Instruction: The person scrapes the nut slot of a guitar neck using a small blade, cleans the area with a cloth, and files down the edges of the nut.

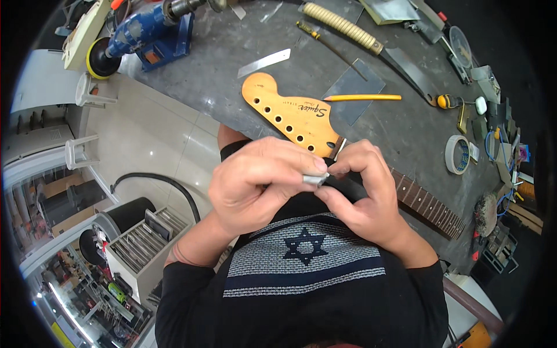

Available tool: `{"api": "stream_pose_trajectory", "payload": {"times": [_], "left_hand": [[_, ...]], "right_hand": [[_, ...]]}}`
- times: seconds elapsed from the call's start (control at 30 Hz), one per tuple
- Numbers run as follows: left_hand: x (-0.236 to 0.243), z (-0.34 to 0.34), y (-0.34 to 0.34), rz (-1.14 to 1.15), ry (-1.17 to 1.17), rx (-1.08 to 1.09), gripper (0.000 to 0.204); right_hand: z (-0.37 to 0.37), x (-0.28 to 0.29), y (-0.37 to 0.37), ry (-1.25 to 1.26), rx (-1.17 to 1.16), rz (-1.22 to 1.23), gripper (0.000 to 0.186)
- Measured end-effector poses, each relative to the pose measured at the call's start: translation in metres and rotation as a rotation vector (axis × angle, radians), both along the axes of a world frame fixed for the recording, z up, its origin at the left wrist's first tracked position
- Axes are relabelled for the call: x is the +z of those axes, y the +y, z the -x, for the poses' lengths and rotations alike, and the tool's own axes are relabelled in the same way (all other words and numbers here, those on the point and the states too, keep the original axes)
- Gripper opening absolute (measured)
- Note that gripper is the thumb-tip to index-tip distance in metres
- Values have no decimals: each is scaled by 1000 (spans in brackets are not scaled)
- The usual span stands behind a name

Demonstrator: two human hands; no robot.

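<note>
My left hand (249, 185) pinches a small grey block (314, 179) between thumb and fingers, in front of my chest. My right hand (365, 191) is closed in close to the block's right end, its thumb and curled index finger on either side. Whatever those fingertips hold is too small to make out. Just beyond my hands lies a guitar neck, its light wooden headstock (290, 104) pointing to the far left and its dark fretboard (426, 203) running to the right. My hands hide part of the neck near the pale nut (341, 146).
On the grey bench (220, 75) beyond the headstock lie a yellow pencil (365, 97), a dark sheet (355, 87), a metal strip (264, 62), a thin yellow-handled tool (331, 47) and a cord-wrapped blade (348, 28). A tape roll (457, 155) stands right. A blue machine (145, 35) sits far left.
</note>
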State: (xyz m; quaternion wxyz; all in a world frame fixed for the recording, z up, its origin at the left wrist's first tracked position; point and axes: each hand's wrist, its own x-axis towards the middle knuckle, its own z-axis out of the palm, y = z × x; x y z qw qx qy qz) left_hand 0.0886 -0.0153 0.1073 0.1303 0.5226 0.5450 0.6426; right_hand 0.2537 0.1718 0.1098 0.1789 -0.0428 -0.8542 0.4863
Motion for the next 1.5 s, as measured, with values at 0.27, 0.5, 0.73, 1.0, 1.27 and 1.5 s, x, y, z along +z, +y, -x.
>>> {"api": "stream_pose_trajectory", "payload": {"times": [0.27,0.5,0.73,1.0,1.27,1.5], "left_hand": [[-13,-9,-7,-107,-37,-73,23],[-24,-1,-16,-32,-325,-219,42],[-2,-5,20,348,-775,-229,56],[-15,-20,29,511,-671,128,38],[-26,-28,29,657,-512,121,32],[-21,-28,32,690,-430,128,33]], "right_hand": [[6,-7,2,193,-74,-125,43],[4,-7,12,298,-72,-347,45],[2,-4,20,243,-9,-557,47],[-16,-14,33,-146,-157,-414,63],[-15,-23,34,-286,-114,-426,70],[-14,-25,36,-282,-93,-411,68]]}}
